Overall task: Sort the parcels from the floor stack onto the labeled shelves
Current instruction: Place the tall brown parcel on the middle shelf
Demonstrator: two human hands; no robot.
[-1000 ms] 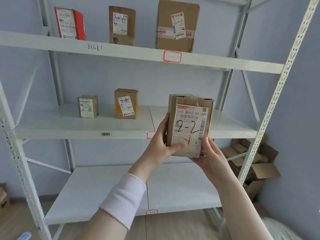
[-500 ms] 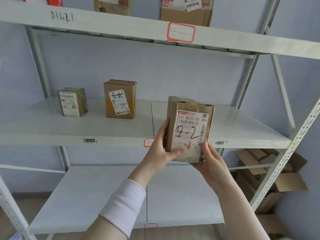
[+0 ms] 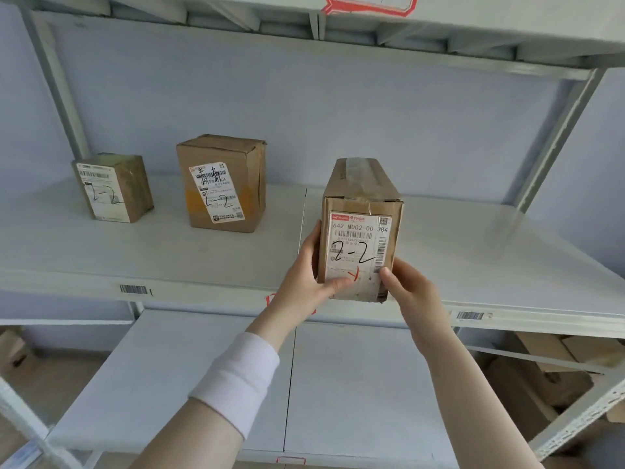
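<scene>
Sliding the 2-2 parcel onto its shelf

A person holds the parcel [image 3: 360, 231] at the front lip of the middle shelf [image 3: 490, 265], just right of the seam; whether its base touches yet, I cannot tell. Its long axis runs toward 12 o'clock, into the shelf, so nearly all of it lies beyond the fingers. The left grip [image 3: 304, 282] clasps the near end from 8 o'clock, thumb across the label; the right grip [image 3: 409, 289] pinches it from 4 o'clock. A small parcel [image 3: 113, 187] and a taller parcel [image 3: 221, 184] stand at 10 o'clock, well apart.
</scene>
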